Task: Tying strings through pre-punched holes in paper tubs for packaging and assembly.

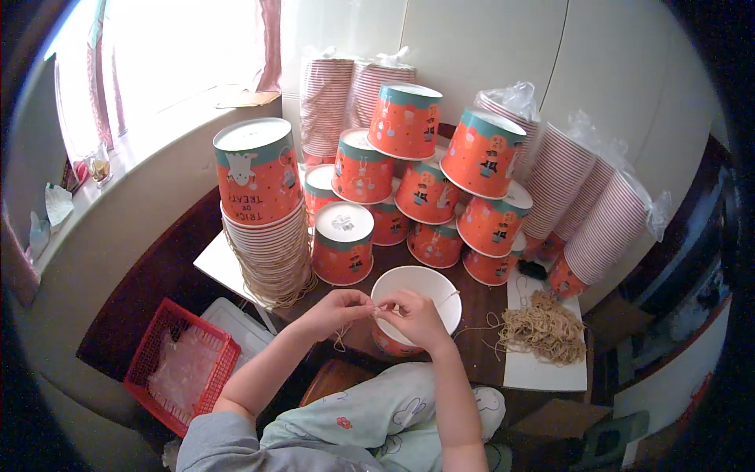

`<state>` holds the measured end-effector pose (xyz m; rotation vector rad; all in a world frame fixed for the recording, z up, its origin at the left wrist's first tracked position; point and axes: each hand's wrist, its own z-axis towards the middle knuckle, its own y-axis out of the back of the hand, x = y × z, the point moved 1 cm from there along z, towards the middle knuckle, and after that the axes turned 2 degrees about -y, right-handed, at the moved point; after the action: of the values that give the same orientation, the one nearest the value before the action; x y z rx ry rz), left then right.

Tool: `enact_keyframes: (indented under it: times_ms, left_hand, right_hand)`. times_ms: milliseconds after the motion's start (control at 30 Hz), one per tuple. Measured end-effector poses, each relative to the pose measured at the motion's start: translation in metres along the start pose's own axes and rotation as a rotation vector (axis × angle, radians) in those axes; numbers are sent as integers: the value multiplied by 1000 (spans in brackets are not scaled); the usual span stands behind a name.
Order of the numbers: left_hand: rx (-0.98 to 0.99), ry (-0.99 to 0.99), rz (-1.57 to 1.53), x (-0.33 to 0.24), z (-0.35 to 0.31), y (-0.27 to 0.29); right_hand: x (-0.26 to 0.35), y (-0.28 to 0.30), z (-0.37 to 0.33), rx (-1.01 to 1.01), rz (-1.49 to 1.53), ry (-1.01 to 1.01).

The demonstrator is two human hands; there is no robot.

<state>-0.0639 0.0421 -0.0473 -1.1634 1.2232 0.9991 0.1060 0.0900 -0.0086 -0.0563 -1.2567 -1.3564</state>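
A paper bucket (pixel 440 285), white inside and orange outside, stands mouth up in front of me at the table's near edge. Over its near rim, my left hand (pixel 340 313) and my right hand (pixel 417 318) meet fingertip to fingertip. Both are closed in a pinch on thin tan cord; the exact bit between the fingers is too small to make out. A loose strand of cord (pixel 340 340) dangles below my left hand. More cord runs from the bucket's right side toward a tangled heap of cord (pixel 544 329) on a white board (pixel 528 380).
Upside-down orange buckets (pixel 344 244) are piled beyond my hands. A tall nested stack (pixel 258 185) with cord loops down its side stands left. Plastic-wrapped bucket stacks (pixel 562 169) lean along the wall. A red basket (pixel 141 358) holding clear plastic sits low left. A dark object (pixel 532 270) lies near the cord.
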Motion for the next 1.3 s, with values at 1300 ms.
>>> enact_keyframes:
  times_ms: [1300]
  left_hand:
    - [-138,-180,-156,0,3,3]
  right_hand:
    - [-8,2,0,149,107,-196]
